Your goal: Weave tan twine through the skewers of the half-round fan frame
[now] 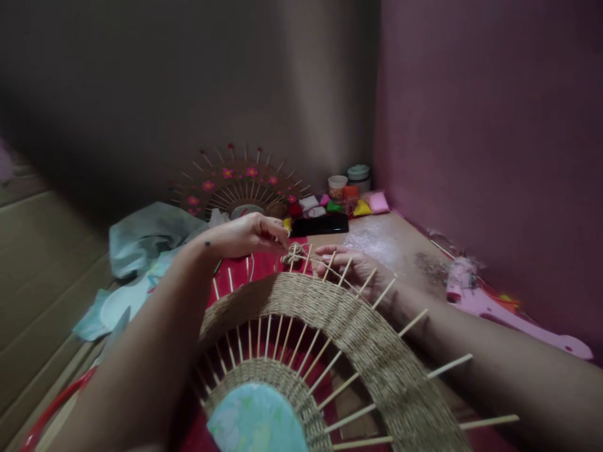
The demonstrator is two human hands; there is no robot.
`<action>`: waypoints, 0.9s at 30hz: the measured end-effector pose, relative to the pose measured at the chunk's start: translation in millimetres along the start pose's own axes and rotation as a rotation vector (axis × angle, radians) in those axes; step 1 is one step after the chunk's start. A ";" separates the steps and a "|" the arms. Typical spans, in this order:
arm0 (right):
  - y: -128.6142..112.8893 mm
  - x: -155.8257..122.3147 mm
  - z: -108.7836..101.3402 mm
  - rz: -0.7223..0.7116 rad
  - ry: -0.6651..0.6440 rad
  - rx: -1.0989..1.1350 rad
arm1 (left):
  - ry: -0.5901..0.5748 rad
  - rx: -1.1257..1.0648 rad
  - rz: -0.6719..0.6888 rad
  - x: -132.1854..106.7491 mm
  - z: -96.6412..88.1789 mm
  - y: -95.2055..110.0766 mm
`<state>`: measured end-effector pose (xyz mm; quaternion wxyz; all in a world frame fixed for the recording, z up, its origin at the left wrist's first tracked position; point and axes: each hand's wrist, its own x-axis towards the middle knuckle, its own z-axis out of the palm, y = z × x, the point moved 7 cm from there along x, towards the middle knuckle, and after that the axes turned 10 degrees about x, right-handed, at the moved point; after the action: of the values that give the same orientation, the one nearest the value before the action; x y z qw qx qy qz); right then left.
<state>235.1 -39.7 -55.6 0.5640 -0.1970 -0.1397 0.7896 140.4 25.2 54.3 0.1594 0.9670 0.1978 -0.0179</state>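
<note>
1. Tabletop (pixel 377 242): one, set in a corner where two walls meet. A red cloth is spread under the work.
2. Woven disc (pixel 358 333): one, nearest the camera, tilted up at its far edge. Two woven bands were counted, a wide outer one and a narrow inner one around a blue-green centre (pixel 257 417). Thin wooden sticks (pixel 447 365) radiate through both bands; more than ten free ends were counted past the rim, with the exact total not readable.
3. Flowered disc (pixel 240 182): one, upright against the far wall, with pink flowers on its sticks.
4. Pale cloth heap (pixel 141 235): one, left of the work.
5. Pink tool (pixel 494 301): one, lying at the right wall, well apart from both hands.
6. Left hand (pixel 249 233): forearm extended over the disc, fingers closed in a pinch on the twine (pixel 291 254) at the far rim.
7. Right hand (pixel 358 267): palm down just behind the rim, fingers straight and spread against the sticks; nothing is gripped.
8. Black phone (pixel 320 224): one, flat, just beyond the hands.
9. Cups (pixel 337 185): two, side by side in the corner.
</note>
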 end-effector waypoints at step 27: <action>-3.6 -0.4 2.1 0.016 -0.185 0.002 | -0.128 -0.304 -0.160 -12.5 33.5 -50.5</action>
<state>237.3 -39.0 -52.1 0.5426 -0.1239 -0.1886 0.8091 110.2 54.0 8.5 0.3139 0.9100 0.2638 -0.0618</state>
